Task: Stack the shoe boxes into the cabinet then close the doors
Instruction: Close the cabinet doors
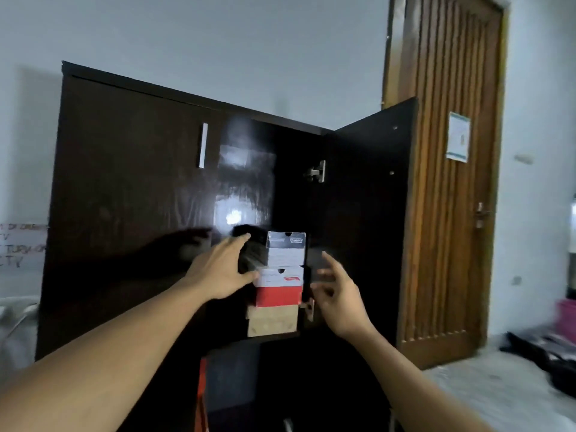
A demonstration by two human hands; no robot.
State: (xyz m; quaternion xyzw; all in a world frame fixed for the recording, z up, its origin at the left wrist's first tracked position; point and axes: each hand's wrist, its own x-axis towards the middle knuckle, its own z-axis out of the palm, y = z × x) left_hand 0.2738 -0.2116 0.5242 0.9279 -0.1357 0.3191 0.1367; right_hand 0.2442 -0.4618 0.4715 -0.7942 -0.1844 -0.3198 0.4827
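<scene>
A dark brown cabinet (pixel 131 188) stands before me, its left door shut and its right door (pixel 371 219) swung open. Inside, three shoe boxes are stacked: a black-and-white box (pixel 286 249) on top, a white-and-red box (pixel 279 286) under it, a brown cardboard box (pixel 271 321) at the bottom. My left hand (pixel 223 271) lies with spread fingers against the left side of the two upper boxes. My right hand (pixel 338 289) hovers open just right of the stack, not touching it. Another dark box with a red edge (pixel 230 381) sits lower, near me.
A wooden room door (pixel 448 182) with a paper notice stands behind the open cabinet door. Dark bags or clothes (pixel 548 353) lie on the floor at the right. A pale covered object (pixel 15 325) sits left of the cabinet.
</scene>
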